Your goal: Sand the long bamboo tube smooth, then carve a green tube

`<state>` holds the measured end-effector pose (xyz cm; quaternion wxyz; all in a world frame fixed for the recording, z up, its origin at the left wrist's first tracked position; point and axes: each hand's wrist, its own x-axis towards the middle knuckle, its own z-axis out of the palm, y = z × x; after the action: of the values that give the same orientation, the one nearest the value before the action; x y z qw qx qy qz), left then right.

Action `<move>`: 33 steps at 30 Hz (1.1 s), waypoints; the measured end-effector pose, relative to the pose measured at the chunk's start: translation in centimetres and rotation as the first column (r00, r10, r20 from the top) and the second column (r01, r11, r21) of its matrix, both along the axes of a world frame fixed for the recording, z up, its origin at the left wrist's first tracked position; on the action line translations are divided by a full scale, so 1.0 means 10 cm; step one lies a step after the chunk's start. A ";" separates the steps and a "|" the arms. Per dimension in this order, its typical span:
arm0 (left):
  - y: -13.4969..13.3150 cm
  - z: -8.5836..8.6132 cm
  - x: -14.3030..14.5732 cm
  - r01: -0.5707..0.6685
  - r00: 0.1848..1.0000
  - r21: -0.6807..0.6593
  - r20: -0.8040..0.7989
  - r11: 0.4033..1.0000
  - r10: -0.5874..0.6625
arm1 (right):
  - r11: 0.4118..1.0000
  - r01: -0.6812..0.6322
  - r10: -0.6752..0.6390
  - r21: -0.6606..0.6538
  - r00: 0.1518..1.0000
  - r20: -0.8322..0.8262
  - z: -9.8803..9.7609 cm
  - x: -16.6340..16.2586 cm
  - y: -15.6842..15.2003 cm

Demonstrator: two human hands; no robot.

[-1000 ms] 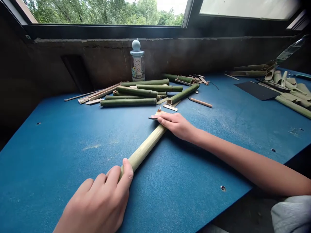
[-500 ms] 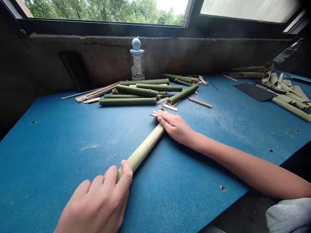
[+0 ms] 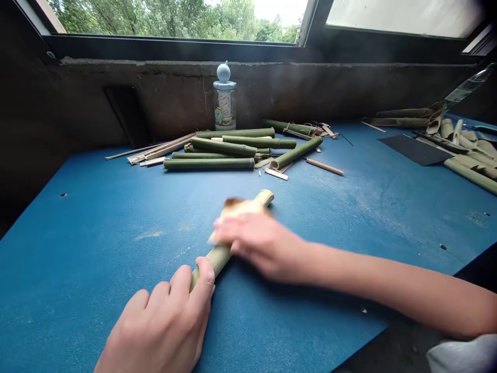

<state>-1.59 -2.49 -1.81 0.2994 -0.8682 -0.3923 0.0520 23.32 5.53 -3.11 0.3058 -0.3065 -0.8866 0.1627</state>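
A pale, peeled bamboo tube (image 3: 220,257) lies slanting across the blue table, its far cut end pointing away from me. My left hand (image 3: 166,316) is closed around the near end of the tube. My right hand (image 3: 264,243), smeared by motion, presses a bent tan sheet that looks like sandpaper (image 3: 237,207) over the tube's middle. The far end of the tube sticks out beyond the sheet. Fingers of the right hand are partly hidden and blurred.
Green bamboo tubes (image 3: 209,164) and thin strips lie piled at the back. A wooden-handled tool (image 3: 325,167) is beside them. Behind stands a blue-topped bottle (image 3: 224,106). At right are a black sheet (image 3: 415,149), cut bamboo pieces (image 3: 471,168) and a tilted plastic bottle (image 3: 468,88).
My right hand has slid from the tube's far end back toward my left hand, carrying the sandpaper and baring the far end. My left hand keeps its hold. The view has shifted slightly.
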 end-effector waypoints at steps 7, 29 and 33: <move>0.02 -0.01 0.00 -0.007 1.000 0.038 -0.003 0.999 0.008 | 0.987 0.160 -0.160 0.006 0.987 0.009 -0.04 0.06 0.10; 0.07 0.01 -0.10 -0.130 0.988 -0.113 0.066 0.985 0.138 | 0.936 0.266 -0.311 0.232 0.932 0.185 0.06 0.52 0.44; 0.03 0.01 -0.09 -0.115 0.992 -0.111 0.036 0.987 0.120 | 0.953 0.207 -0.234 0.220 0.966 0.107 0.02 0.47 0.48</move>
<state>-2.45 -2.23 -1.74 0.2399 -0.8595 -0.4455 0.0723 28.06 10.35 -2.89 0.2929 -0.3802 -0.8772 0.0135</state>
